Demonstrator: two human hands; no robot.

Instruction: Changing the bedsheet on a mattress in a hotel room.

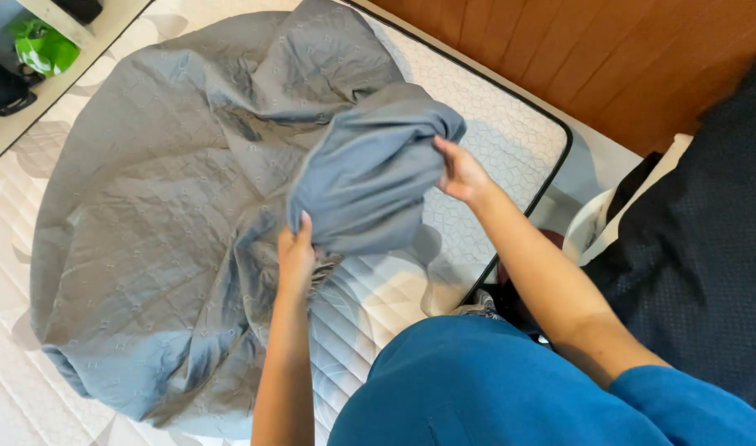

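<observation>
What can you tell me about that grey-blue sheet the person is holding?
The grey-blue sheet looks like soft quilted cloth with a faint stitched pattern. It is crumpled and creased, most of it spread in a rough round heap over the white mattress. One bunched part is lifted clear: the left hand pinches its lower edge, and the right hand grips its upper corner. Nothing else touches it.

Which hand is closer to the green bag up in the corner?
Left. The left hand grips the sheet nearer the green bag; the right hand is farther away.
</observation>
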